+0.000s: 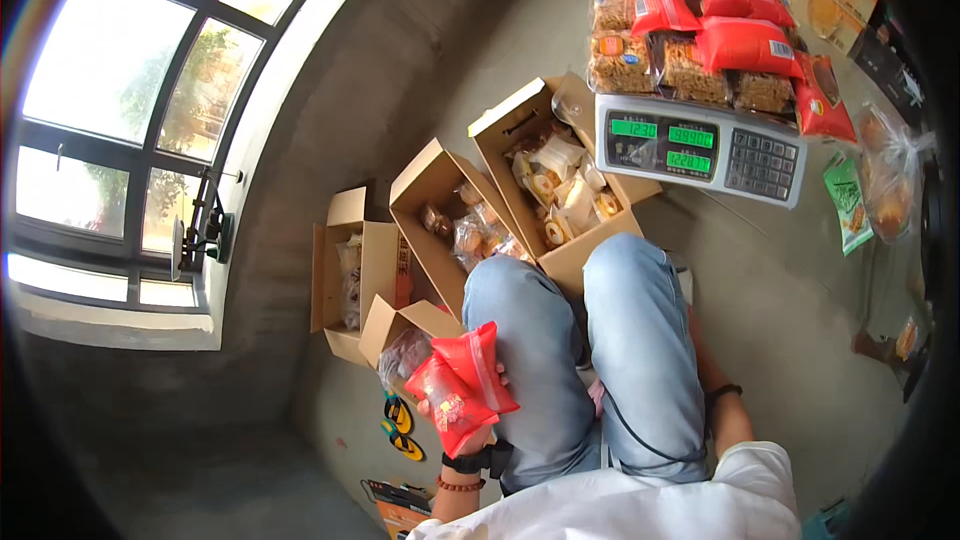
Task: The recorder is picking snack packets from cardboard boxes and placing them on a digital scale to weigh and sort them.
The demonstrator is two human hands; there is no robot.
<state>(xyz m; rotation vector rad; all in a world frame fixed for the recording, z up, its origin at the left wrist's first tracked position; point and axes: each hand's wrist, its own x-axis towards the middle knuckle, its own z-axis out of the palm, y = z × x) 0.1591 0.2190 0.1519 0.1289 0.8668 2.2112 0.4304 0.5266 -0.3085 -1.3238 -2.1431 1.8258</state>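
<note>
My left hand (480, 428) is closed around two red plastic packets (458, 383), held beside my left knee in blue jeans (510, 315). Just beyond them is an open carton with wrapped items (400, 355). My right forearm (725, 420) runs down along the outside of my right leg (645, 360); the hand itself is hidden behind that leg, so what it holds or touches cannot be seen. I am seated low, with both knees bent toward the cartons.
Open cartons of wrapped snacks (565, 260) stand ahead. At upper right, a digital scale (760, 165) bears stacked red bags (745, 45) and noodle-like packs. A green packet (847, 200) and a clear bag (888, 180) lie rightward. Yellow-black sandals (403, 440) lie left, below a window (110, 40).
</note>
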